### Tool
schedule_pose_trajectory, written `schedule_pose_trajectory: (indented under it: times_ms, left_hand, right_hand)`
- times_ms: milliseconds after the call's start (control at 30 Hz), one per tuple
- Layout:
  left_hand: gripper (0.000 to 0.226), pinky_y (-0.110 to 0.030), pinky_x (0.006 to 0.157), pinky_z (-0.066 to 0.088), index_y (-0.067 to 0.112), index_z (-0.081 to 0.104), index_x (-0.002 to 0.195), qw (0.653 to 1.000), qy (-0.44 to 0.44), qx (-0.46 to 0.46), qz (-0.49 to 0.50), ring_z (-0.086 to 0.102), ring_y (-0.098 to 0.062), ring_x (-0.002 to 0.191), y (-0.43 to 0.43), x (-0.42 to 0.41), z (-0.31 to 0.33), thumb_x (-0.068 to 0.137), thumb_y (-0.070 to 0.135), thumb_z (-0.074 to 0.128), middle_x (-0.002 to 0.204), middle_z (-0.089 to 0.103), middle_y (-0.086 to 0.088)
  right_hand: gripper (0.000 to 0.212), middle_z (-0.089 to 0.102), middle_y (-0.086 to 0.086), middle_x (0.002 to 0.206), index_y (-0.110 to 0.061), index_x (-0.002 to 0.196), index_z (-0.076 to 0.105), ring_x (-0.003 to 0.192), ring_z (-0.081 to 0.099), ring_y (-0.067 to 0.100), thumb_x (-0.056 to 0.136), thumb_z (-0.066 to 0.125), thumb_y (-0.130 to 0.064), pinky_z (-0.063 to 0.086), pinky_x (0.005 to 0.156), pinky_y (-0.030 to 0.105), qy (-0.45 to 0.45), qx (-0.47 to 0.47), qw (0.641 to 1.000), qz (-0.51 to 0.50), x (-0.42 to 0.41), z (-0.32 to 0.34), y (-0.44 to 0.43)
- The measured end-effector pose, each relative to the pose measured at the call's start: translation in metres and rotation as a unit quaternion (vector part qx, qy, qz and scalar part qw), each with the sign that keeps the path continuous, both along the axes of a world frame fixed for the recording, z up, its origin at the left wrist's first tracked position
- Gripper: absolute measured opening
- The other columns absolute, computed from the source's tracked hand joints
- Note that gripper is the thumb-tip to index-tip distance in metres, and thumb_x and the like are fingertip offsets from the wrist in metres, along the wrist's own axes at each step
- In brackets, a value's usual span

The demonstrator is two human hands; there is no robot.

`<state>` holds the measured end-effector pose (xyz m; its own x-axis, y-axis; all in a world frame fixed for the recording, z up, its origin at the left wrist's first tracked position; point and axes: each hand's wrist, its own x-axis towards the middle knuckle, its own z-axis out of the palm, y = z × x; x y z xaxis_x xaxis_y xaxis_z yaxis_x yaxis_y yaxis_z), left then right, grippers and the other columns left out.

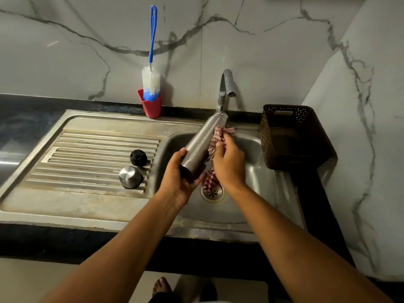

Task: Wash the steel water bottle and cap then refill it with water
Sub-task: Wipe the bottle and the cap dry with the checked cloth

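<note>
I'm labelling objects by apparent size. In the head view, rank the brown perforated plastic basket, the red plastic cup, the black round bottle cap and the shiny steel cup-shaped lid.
Largest to smallest:
1. Brown perforated plastic basket
2. Red plastic cup
3. Shiny steel cup-shaped lid
4. Black round bottle cap

The last two look close; the lid is nearer, so that order is unsure.

Place: a home kitchen.
Landmark: steel sink [258, 171] with ribbed drainboard [87, 162], set in a dark counter.
Behind sink: tap [226, 88], marble-look wall, bottle brush [151, 79] in red cup [150, 107].
Right of sink: brown perforated basket [295, 136].
</note>
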<state>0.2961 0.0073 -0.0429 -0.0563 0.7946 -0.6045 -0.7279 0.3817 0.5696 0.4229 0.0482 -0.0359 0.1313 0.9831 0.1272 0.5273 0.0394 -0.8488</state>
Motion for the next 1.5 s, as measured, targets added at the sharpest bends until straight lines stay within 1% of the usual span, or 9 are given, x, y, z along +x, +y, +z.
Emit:
schedule_pose_trajectory:
  times_ms: [233, 367, 500, 633, 767, 900, 1033, 1300, 1500]
  left_hand:
    - [0.047, -0.039, 0.079, 0.061, 0.016, 0.065, 0.123, 0.998, 0.012, 0.022, -0.061, 0.073, -0.027, 0.098, 0.006, -0.034, -0.005, 0.085, 0.041, 0.077, 0.112, 0.071, -0.015]
    - [0.071, -0.044, 0.080, 0.065, 0.021, 0.053, 0.148, 0.984, 0.006, 0.104, -0.146, 0.073, -0.031, 0.106, 0.006, -0.028, -0.001, 0.081, 0.032, 0.075, 0.141, 0.062, -0.023]
    - [0.062, -0.050, 0.083, 0.062, 0.025, 0.057, 0.145, 0.967, 0.053, 0.159, -0.193, 0.070, -0.031, 0.107, 0.010, -0.018, 0.007, 0.084, 0.021, 0.066, 0.126, 0.067, -0.015]
    - [0.061, -0.040, 0.072, 0.062, 0.015, 0.066, 0.134, 0.975, 0.126, 0.096, -0.158, 0.074, -0.026, 0.092, 0.020, -0.022, 0.016, 0.092, 0.058, 0.064, 0.114, 0.074, -0.013]
    - [0.073, -0.036, 0.066, 0.062, 0.019, 0.058, 0.142, 0.966, 0.219, 0.072, -0.119, 0.079, -0.028, 0.091, 0.026, -0.035, 0.009, 0.092, 0.072, 0.056, 0.115, 0.077, -0.015]
    - [0.054, -0.034, 0.061, 0.062, 0.022, 0.058, 0.139, 0.953, 0.245, 0.096, -0.151, 0.079, -0.024, 0.085, 0.014, -0.032, 0.012, 0.104, 0.061, 0.046, 0.109, 0.078, -0.014]
    - [0.048, -0.034, 0.060, 0.062, 0.018, 0.063, 0.123, 0.951, 0.198, 0.106, -0.211, 0.077, -0.023, 0.074, 0.007, -0.017, 0.016, 0.103, 0.059, 0.048, 0.087, 0.080, -0.009]
    - [0.065, -0.033, 0.062, 0.062, 0.014, 0.062, 0.136, 0.961, 0.204, 0.089, -0.164, 0.076, -0.023, 0.079, 0.020, -0.034, 0.012, 0.100, 0.067, 0.047, 0.102, 0.077, -0.013]
    - [0.025, -0.035, 0.065, 0.064, 0.029, 0.063, 0.110, 0.949, 0.189, 0.126, -0.219, 0.076, -0.020, 0.071, 0.012, -0.013, 0.025, 0.105, 0.050, 0.050, 0.082, 0.080, -0.003]
  right_hand:
    - [0.020, 0.072, -0.005, 0.082, -0.022, 0.100, 0.072, 0.070, 0.069, 0.004, 0.101, 0.057, -0.034, 0.056, 0.061, 0.019, -0.021, 0.003, 0.991, 0.134, 0.048, 0.065, 0.013]
    - [0.021, 0.071, -0.007, 0.095, -0.025, 0.107, 0.070, 0.080, 0.067, 0.004, 0.096, 0.063, -0.041, 0.051, 0.065, 0.017, -0.032, -0.066, 0.983, 0.169, 0.025, 0.079, 0.024]
    - [0.031, 0.065, -0.004, 0.109, -0.023, 0.111, 0.059, 0.096, 0.064, 0.011, 0.093, 0.069, -0.046, 0.058, 0.084, 0.034, 0.023, 0.018, 0.998, 0.058, -0.006, 0.049, 0.022]
    - [0.032, 0.058, 0.000, 0.128, -0.023, 0.129, 0.065, 0.113, 0.059, 0.009, 0.100, 0.061, -0.039, 0.053, 0.101, 0.035, 0.089, 0.038, 0.992, 0.084, -0.020, 0.025, 0.001]
    - [0.047, 0.055, 0.001, 0.141, -0.018, 0.150, 0.052, 0.125, 0.055, 0.012, 0.104, 0.056, -0.029, 0.047, 0.104, 0.025, -0.025, 0.114, 0.971, 0.207, -0.011, 0.006, -0.023]
    - [0.035, 0.065, 0.002, 0.116, -0.018, 0.128, 0.068, 0.108, 0.057, 0.020, 0.098, 0.064, -0.036, 0.052, 0.092, 0.042, -0.106, 0.215, 0.956, 0.167, -0.006, 0.009, -0.001]
    - [0.041, 0.053, 0.004, 0.131, -0.019, 0.129, 0.066, 0.121, 0.052, 0.017, 0.098, 0.063, -0.044, 0.051, 0.105, 0.044, 0.023, 0.153, 0.986, 0.064, -0.008, 0.019, 0.031]
    - [0.052, 0.023, -0.008, 0.168, -0.029, 0.158, 0.036, 0.150, 0.030, 0.005, 0.107, 0.045, -0.035, 0.033, 0.123, 0.035, 0.077, 0.073, 0.969, 0.223, -0.023, -0.004, -0.032]
    - [0.044, 0.045, 0.003, 0.154, -0.025, 0.151, 0.048, 0.137, 0.046, 0.015, 0.107, 0.046, -0.031, 0.039, 0.119, 0.045, 0.166, 0.022, 0.983, 0.077, -0.020, 0.035, 0.034]
